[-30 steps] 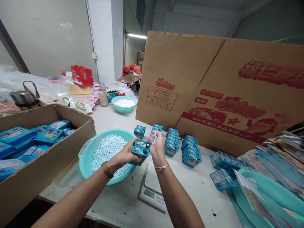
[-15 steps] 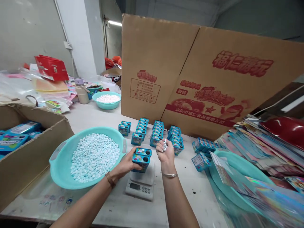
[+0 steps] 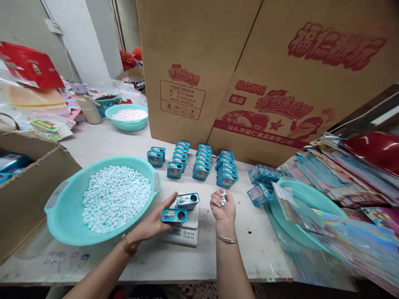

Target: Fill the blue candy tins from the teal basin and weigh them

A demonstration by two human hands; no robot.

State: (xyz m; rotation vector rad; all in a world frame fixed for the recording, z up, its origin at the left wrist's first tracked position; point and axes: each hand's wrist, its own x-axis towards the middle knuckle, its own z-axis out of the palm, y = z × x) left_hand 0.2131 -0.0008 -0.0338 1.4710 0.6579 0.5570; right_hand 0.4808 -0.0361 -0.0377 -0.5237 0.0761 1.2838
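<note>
On pale table (image 3: pixel 255 253), scale (image 3: pixel 188 238), tins (image 3: pixel 174 215), seemingly grey wall (image 3: pixel 23 23).

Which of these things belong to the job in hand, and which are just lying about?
Apparently in the job:
left hand, at two blue containers
right hand, cupping pale pellets
white scale
large basin of similar pellets
matching containers in rows

Apparently just lying about:
red packet
lilac-topped bottle
stacked printed sheets

"Where do we look from?"
"The head, forward and down, near our bare left hand (image 3: pixel 157 220) and bare right hand (image 3: pixel 225 207)."
"Facing what?"
"A brown cardboard carton (image 3: pixel 218 89) across the flat white table (image 3: pixel 174 265); the dim bottom strip (image 3: pixel 199 291) is perhaps floor."
</note>
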